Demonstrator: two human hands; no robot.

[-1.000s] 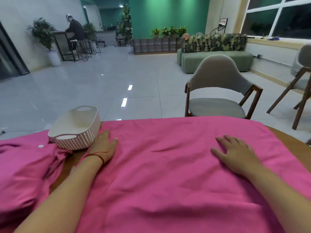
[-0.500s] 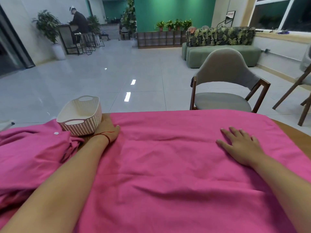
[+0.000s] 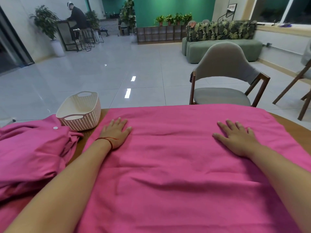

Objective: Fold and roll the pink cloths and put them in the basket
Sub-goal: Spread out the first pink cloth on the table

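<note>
1. While flat, fingers straight, left hand point(image 3: 116, 133) and right hand point(image 3: 239, 140) press the spread cloth point(image 3: 168, 174), gripping nothing.
2. It hides most of the table point(image 3: 299, 122), near edge cut off.
3. Just left stands the basket point(image 3: 84, 121).

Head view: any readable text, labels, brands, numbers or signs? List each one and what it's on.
No text can be read in this frame.
The framed sign on the far wall has faint dark rows that may be print, but they are too small and blurred to read.
The basket, spread pink cloth and crumpled pink cloth show no print, label or brand.
</note>
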